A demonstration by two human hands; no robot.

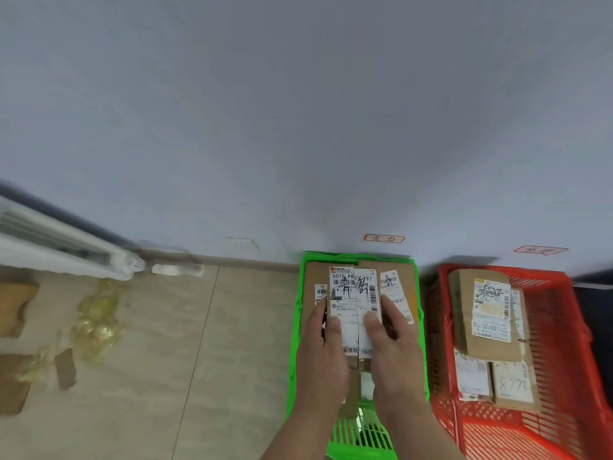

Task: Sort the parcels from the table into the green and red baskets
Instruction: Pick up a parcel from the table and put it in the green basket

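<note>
Parcel [354, 300] held by both hands over parcel-filled green basket [295, 343].

Left hand [323, 351] and right hand [393, 350] bare, unsleeved.

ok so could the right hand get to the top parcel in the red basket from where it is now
Probably not yet: the right hand and the left hand both grip a labelled parcel over the green basket. The top parcel in the red basket lies uncovered, so once freed, the way looks open.

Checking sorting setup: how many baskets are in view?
2. The green basket is under both hands; the red basket stands beside it on the right.
</note>
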